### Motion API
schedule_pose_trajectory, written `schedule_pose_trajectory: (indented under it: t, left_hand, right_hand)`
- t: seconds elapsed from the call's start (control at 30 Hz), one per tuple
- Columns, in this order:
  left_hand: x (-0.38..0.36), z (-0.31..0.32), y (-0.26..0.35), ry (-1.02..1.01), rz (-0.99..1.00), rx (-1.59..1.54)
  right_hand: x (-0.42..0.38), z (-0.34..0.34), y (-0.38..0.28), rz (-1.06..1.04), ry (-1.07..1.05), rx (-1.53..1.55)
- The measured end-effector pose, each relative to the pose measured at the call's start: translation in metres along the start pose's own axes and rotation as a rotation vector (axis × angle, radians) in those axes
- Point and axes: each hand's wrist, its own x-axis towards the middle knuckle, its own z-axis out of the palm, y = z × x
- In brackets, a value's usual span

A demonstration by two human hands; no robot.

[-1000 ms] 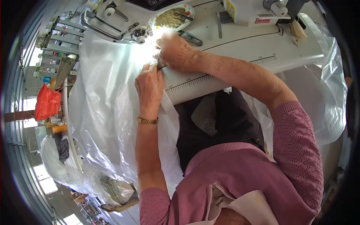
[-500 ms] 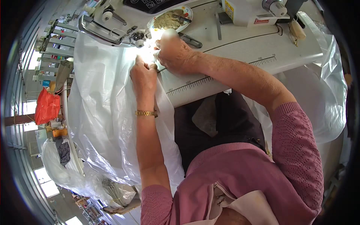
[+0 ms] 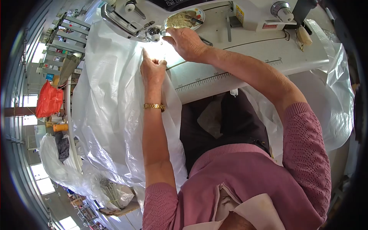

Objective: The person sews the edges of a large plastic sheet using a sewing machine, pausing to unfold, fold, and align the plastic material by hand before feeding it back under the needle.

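A sewing machine [image 3: 250, 15] spans the top of the view, its lamp glaring white over the needle area. Translucent white plastic sheeting [image 3: 111, 96] hangs from there down past my left side. My left hand [image 3: 153, 71], with a gold watch at the wrist, is closed on the sheeting's edge just below the glare, index finger reaching up. My right hand [image 3: 188, 44] is beside the machine's needle end, thumb and index finger bent toward each other. What lies between those fingertips is too bright and small to make out.
A patterned plate [image 3: 200, 19] holding a brownish lump stands behind my right hand. A printed ruler scale [image 3: 216, 75] runs along the table's front edge. More plastic [image 3: 326, 103] hangs at the right. A red bag [image 3: 50, 101] and wrapped bundles are at the left.
My right hand has risen slightly and moved away from my left hand, toward the machine's needle end. My left hand stays at the sheeting. The whole view has shifted a little.
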Motion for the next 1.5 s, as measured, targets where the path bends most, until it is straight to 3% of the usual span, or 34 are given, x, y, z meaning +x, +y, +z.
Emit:
schedule_pose_trajectory:
  t: [0.07, 0.13, 0.33, 0.77, 1.17, 1.23, 1.3, 1.37, 1.43, 1.5]
  left_hand:
    - [-0.002, 0.001, 0.004, -0.001, 0.022, 0.018]
    - [-0.001, 0.000, 0.004, 0.001, 0.009, 0.007]
    - [-0.004, -0.002, -0.002, -0.019, 0.047, 0.034]
    - [-0.015, -0.012, 0.011, -0.099, -0.022, 0.036]
    - [0.006, -0.002, 0.005, -0.040, -0.028, 0.130]
    - [0.008, 0.007, -0.007, 0.118, 0.112, 0.269]
    - [0.010, 0.004, -0.002, 0.103, 0.074, 0.261]
    - [0.009, -0.003, 0.005, -0.032, 0.007, 0.234]
    - [0.011, -0.004, 0.002, -0.012, 0.025, 0.224]
    - [0.015, -0.001, -0.002, -0.001, 0.080, 0.216]
  right_hand:
    - [-0.001, -0.002, 0.001, -0.015, -0.003, -0.051]
    - [-0.001, 0.003, 0.002, -0.042, 0.133, -0.031]
    - [0.000, 0.011, 0.009, 0.005, 0.173, 0.057]
    - [0.002, 0.010, 0.010, 0.027, 0.084, 0.083]
    - [-0.006, 0.007, 0.013, -0.159, 0.198, 0.039]
    - [-0.016, -0.008, 0.005, -0.154, 0.138, -0.017]
    - [-0.026, -0.032, -0.003, -0.043, -0.125, -0.213]
    - [-0.047, -0.049, 0.002, -0.106, -0.108, -0.338]
    - [-0.060, -0.061, 0.003, -0.168, -0.083, -0.461]
    - [-0.066, -0.071, 0.005, -0.030, -0.139, -0.592]
